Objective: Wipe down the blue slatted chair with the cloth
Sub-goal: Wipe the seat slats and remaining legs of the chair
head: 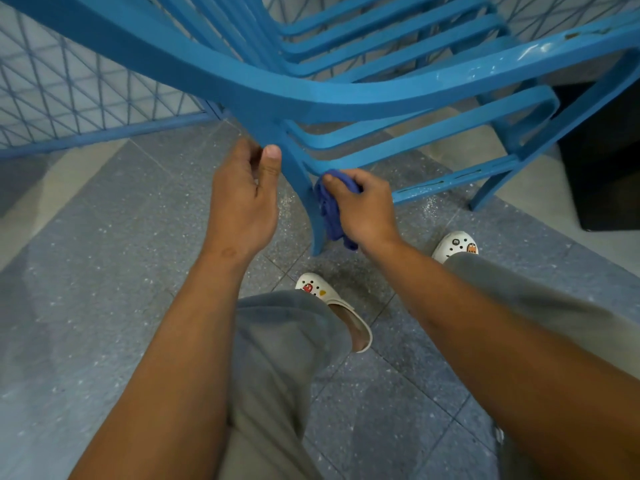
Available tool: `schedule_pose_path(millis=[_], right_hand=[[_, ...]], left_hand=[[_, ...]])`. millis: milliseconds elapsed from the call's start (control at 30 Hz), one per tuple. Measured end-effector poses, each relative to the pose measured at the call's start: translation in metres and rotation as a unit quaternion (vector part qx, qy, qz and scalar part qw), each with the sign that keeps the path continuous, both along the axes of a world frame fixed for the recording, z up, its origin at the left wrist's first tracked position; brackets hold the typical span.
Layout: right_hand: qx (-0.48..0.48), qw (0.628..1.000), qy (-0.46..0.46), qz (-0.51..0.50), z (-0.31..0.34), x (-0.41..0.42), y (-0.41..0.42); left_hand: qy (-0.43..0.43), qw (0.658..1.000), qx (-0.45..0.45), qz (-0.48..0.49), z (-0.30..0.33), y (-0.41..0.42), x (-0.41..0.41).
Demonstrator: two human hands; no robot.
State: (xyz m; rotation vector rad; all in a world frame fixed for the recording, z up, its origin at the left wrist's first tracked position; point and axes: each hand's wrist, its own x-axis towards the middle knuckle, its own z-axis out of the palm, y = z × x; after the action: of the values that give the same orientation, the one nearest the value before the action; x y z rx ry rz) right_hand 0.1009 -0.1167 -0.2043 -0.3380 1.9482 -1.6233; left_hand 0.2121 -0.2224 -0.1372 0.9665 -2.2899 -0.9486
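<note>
We see the blue slatted chair (346,95), paint glossy and chipped, standing on the tiled floor (104,258). Our left hand (242,202) grips its frame; our right hand (363,206) clutches the bunched cloth (329,216) against 1 leg.

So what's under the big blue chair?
Under the blue slatted plastic chair lies speckled grey tiled floor. The right hand holding the crumpled blue cloth hides part of the chair leg.
</note>
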Motion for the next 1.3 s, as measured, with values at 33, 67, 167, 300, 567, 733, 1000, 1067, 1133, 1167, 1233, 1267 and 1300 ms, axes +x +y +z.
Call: schedule_pose_path(millis=[33, 67, 167, 300, 567, 733, 1000, 1067, 1133, 1167, 1233, 1267, 1300], right_hand=[[-0.007, 1.0, -0.014, -0.012, 0.004, -0.005, 0.0], [-0.025, 0.999, -0.026, -0.009, 0.014, -0.008, -0.003], [-0.104, 0.993, -0.044, 0.037, 0.049, -0.007, -0.015], [-0.146, 0.988, -0.054, 0.025, 0.057, 0.001, -0.022], [-0.099, 0.986, -0.133, 0.001, 0.047, 0.008, -0.022], [-0.133, 0.988, -0.073, 0.001, 0.053, 0.006, -0.024], [-0.068, 0.992, -0.109, 0.001, 0.039, 0.007, -0.023], [-0.125, 0.989, -0.074, -0.001, 0.054, 0.008, -0.027], [-0.174, 0.983, -0.055, -0.002, 0.059, 0.008, -0.028], [-0.192, 0.98, -0.05, 0.006, 0.058, 0.008, -0.026], [-0.202, 0.979, -0.024, 0.024, 0.047, 0.008, -0.025], [-0.188, 0.982, -0.008, 0.032, 0.038, 0.007, -0.025], [-0.163, 0.986, 0.007, 0.041, 0.029, 0.004, -0.024]], left_hand=[[-0.003, 1.0, 0.002, 0.0, 0.0, 0.0, -0.001], [-0.005, 1.0, 0.002, 0.0, -0.001, -0.001, -0.001], [-0.001, 1.0, 0.006, 0.0, -0.002, -0.003, 0.001], [0.005, 1.0, 0.012, 0.006, -0.001, 0.0, 0.0], [0.015, 0.999, 0.038, 0.026, 0.0, 0.004, -0.003], [0.029, 0.999, 0.035, 0.017, 0.001, 0.005, -0.003], [0.039, 0.997, 0.047, 0.043, -0.001, 0.011, -0.008], [0.052, 0.996, 0.054, 0.037, -0.002, 0.012, -0.009], [0.067, 0.995, 0.064, 0.038, -0.003, 0.013, -0.01], [0.074, 0.994, 0.075, 0.042, -0.004, 0.014, -0.011], [0.086, 0.99, 0.106, 0.045, -0.009, 0.014, -0.012], [0.088, 0.988, 0.121, 0.043, -0.01, 0.015, -0.012], [0.086, 0.987, 0.131, 0.042, -0.012, 0.015, -0.012]])
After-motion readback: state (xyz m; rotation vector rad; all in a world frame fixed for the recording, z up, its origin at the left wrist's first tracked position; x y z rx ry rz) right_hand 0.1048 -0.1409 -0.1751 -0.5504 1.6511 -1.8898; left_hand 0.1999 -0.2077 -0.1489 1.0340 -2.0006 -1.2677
